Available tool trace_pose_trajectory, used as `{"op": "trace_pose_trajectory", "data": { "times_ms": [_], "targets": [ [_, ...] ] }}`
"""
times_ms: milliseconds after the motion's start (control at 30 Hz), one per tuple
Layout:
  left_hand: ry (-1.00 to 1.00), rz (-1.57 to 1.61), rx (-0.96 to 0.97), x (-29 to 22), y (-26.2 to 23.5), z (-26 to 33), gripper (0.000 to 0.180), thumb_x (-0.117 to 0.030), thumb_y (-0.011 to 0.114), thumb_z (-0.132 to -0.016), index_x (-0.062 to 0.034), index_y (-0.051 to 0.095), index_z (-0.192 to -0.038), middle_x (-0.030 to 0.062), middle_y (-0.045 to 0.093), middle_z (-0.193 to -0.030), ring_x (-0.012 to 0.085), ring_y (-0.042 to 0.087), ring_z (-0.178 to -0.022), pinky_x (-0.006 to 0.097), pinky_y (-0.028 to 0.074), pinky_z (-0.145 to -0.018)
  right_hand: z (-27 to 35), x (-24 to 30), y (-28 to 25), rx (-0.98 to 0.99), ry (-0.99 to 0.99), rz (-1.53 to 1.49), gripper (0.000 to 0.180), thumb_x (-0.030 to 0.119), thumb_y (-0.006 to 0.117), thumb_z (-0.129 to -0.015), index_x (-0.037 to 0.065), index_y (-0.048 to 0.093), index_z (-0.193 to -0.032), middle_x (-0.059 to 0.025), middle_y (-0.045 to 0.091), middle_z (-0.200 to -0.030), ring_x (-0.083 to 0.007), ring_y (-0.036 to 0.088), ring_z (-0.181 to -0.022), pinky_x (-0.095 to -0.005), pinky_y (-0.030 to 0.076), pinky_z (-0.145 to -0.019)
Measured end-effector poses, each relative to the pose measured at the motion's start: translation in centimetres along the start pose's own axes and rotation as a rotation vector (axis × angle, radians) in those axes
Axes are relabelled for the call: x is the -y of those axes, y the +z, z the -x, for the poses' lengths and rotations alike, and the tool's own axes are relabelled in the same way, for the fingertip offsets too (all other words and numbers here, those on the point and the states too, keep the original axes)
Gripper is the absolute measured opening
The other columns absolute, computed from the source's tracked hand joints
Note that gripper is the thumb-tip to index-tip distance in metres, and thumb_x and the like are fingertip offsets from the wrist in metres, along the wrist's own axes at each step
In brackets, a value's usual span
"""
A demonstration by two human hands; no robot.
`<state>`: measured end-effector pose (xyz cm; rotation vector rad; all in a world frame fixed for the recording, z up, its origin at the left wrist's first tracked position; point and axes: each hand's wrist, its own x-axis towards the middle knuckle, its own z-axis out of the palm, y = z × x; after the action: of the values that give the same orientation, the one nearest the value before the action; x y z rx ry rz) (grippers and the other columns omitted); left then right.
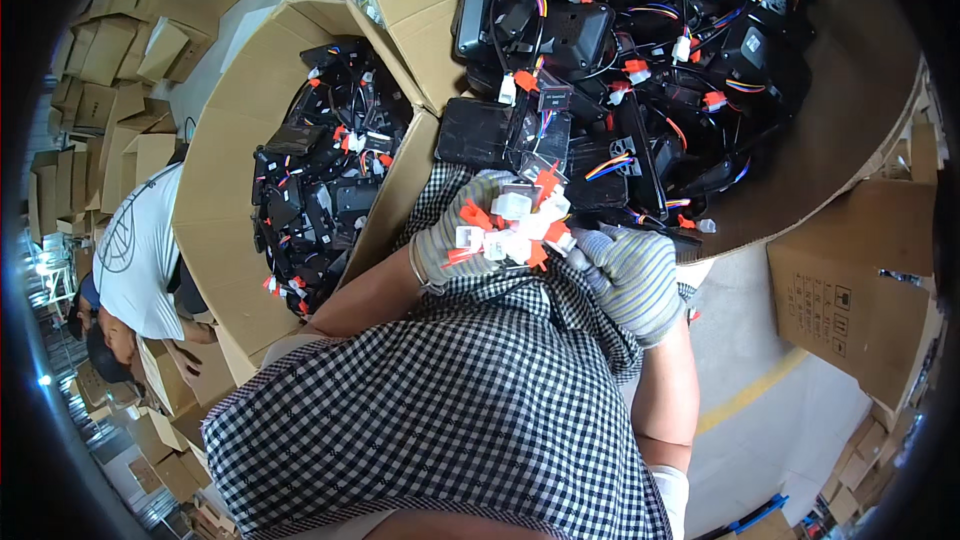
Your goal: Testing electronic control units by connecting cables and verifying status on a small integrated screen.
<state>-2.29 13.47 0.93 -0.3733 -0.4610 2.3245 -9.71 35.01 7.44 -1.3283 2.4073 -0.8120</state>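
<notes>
In front of my waist, my left hand, in a grey knitted glove, is closed around a bundle of white and red plug connectors. Their plug ends fan out toward me; any leads behind them are hidden. My right hand, in a striped glove, is at the right side of this bundle, its fingers curled and pressed together. What lies between those fingertips I cannot make out. Just beyond both hands, a large cardboard box holds many black plastic units with coloured wires and white-and-red plugs.
A second open carton at left holds more black wired units. Farther left, a person in a white shirt bends over cardboard. A closed brown carton stands at right, near a yellow floor line. Stacked boxes fill the far left.
</notes>
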Motion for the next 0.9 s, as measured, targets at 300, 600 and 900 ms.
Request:
{"op": "trace_pose_trajectory", "data": {
  "times_ms": [300,600,900],
  "targets": [
    [1.141,-2.585,-0.273,-0.2,-2.2,0.3,0.009,-0.009,0.061,-0.072,-0.0075,0.058,-0.080,0.0069,0.058,-0.086,0.0250,0.058,-0.090,0.044,0.042,-0.093,-10.7,-3.7,-1.5,-0.576,0.386,-0.577,0.048,0.024,0.061,-0.085,0.000,0.049,-0.124,-0.0152,0.064,-0.099,-0.0189,0.061,-0.086,-0.0289,0.047,-0.076],
    [1.030,-2.831,-0.036,1.2,-2.6,0.3,0.009,-0.023,0.055,-0.073,-0.0204,0.064,-0.075,-0.0069,0.063,-0.090,0.0151,0.054,-0.108,0.050,0.029,-0.107,-16.9,-5.9,0.1,-0.710,0.400,-0.282,0.053,0.017,0.067,-0.073,0.000,0.051,-0.121,-0.0158,0.066,-0.092,-0.0279,0.064,-0.083,-0.0353,0.048,-0.077],
    [0.942,-2.721,0.206,1.3,-3.7,-1.8,0.006,-0.021,0.056,-0.073,-0.0163,0.060,-0.076,-0.0045,0.060,-0.101,0.0192,0.052,-0.113,0.046,0.034,-0.105,-6.9,0.7,0.7,-0.443,0.238,0.825,0.045,0.011,0.059,-0.072,0.006,0.055,-0.117,-0.0123,0.056,-0.117,-0.0303,0.057,-0.099,-0.0404,0.046,-0.079]
  ]
}}
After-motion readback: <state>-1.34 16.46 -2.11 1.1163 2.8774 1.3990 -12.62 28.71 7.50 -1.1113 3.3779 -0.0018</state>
